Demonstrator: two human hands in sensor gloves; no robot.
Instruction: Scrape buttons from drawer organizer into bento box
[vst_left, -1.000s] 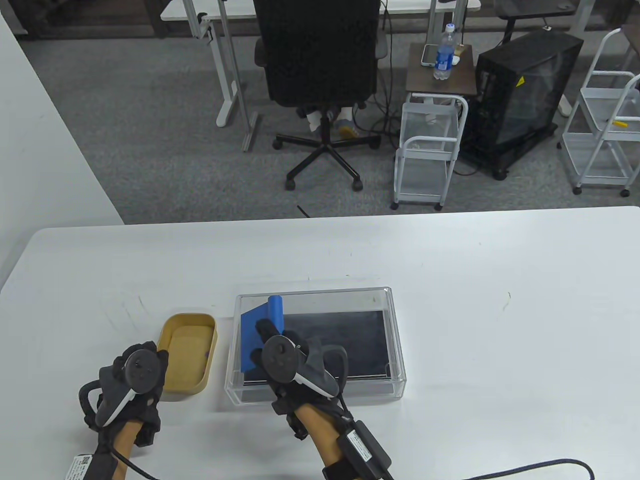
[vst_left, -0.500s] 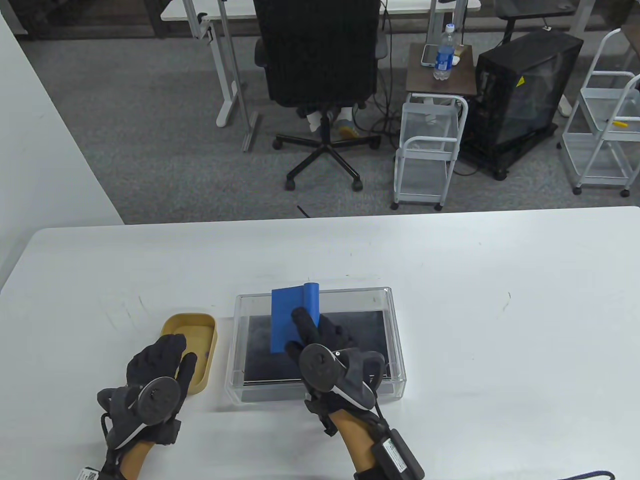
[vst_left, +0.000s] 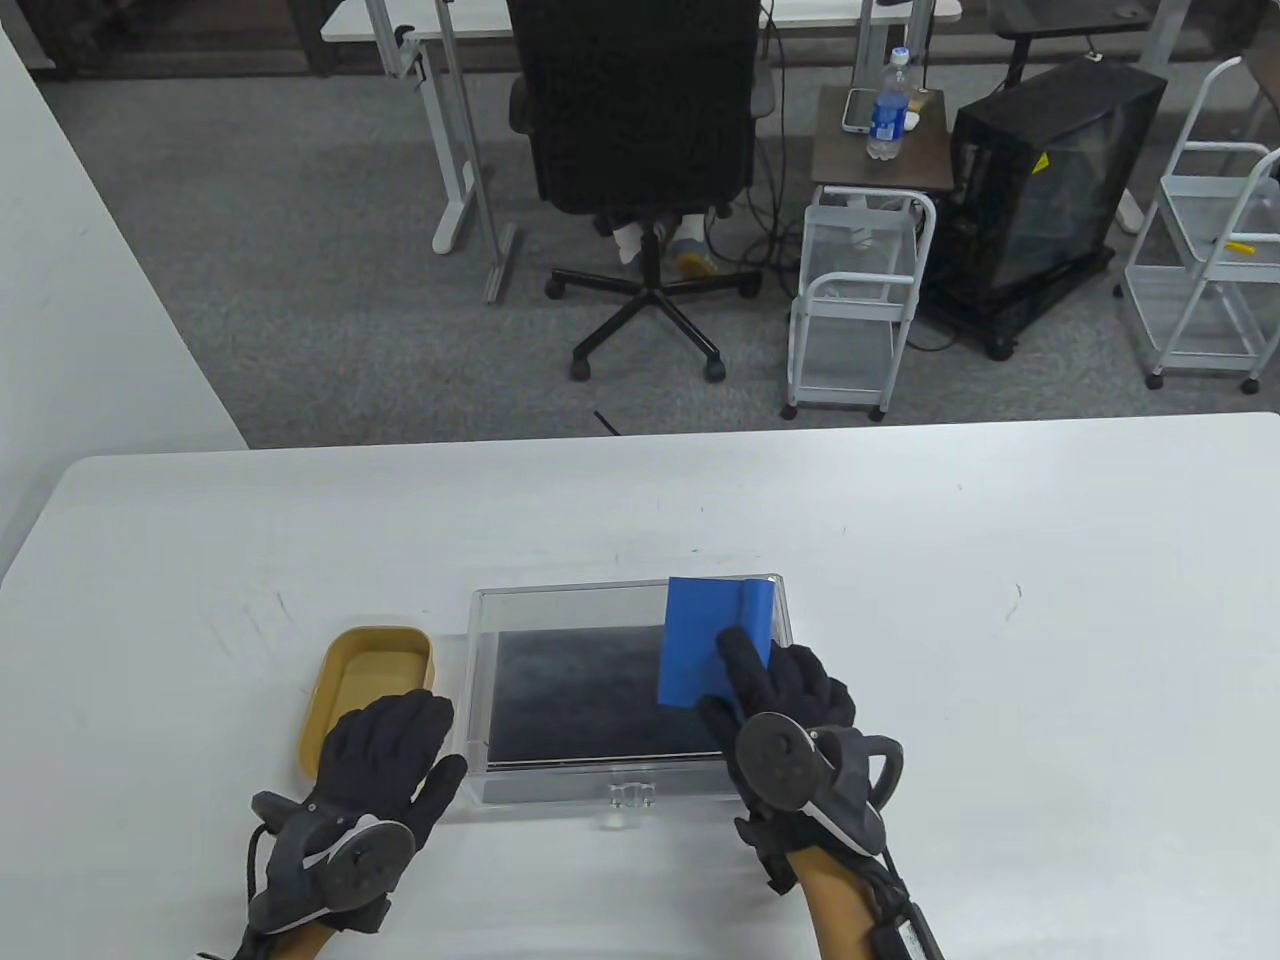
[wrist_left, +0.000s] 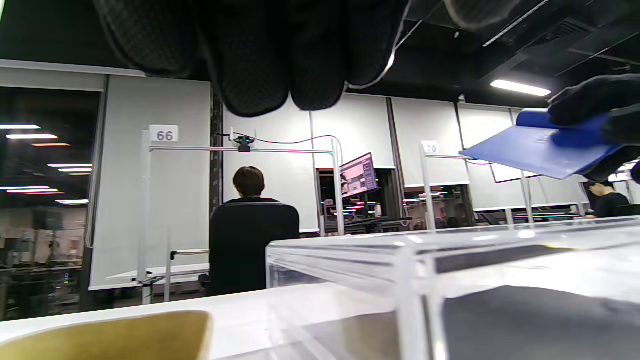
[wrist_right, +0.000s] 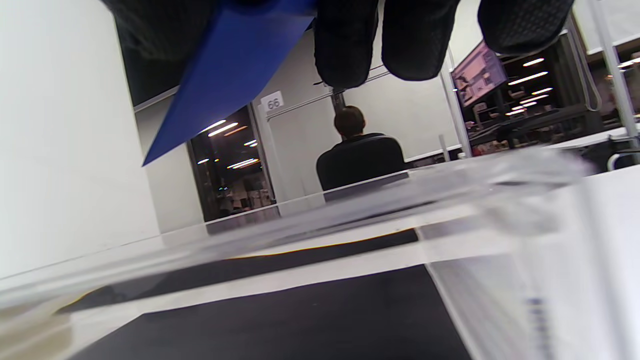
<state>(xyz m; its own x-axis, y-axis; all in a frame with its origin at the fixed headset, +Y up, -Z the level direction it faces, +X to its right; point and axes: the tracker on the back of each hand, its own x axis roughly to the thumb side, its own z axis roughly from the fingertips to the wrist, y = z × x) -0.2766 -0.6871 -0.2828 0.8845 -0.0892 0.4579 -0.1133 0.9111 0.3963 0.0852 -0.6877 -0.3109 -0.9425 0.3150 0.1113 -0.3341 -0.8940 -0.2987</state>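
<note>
While your right hand (vst_left: 790, 700) grips the blue scraper (vst_left: 712, 640) over the right end of the clear drawer organizer (vst_left: 620, 590), note the geometry that governs the next stroke: the bento box (vst_left: 362, 690) lies well to the left, just beside the organizer's left wall, so any sweep must run along the organizer's long axis, right to left. Scraper blade hangs above the dark liner (vst_left: 590, 690), tilted, with its thick rolled edge on the right and its thin edge toward the left; the wrist views show it clear of the floor of the tray, not touching. Your left hand (vst_left: 385, 760) is the nearer one to the bento box; it lies with fingers spread flat, gripping nothing, at the organizer's near-left corner with the thumb against the wall, partly over the near end of the box. Buttons: none can be made out on the liner in any view; if any are present they are too small or too dark to tell. Bento box interior shows tan and bare in the part visible. Judgement: the stroke starts from the right wall, and the organizer's left wall stands between the liner and the box, so whatever gets swept left will need lifting or tipping over that rim.
</note>
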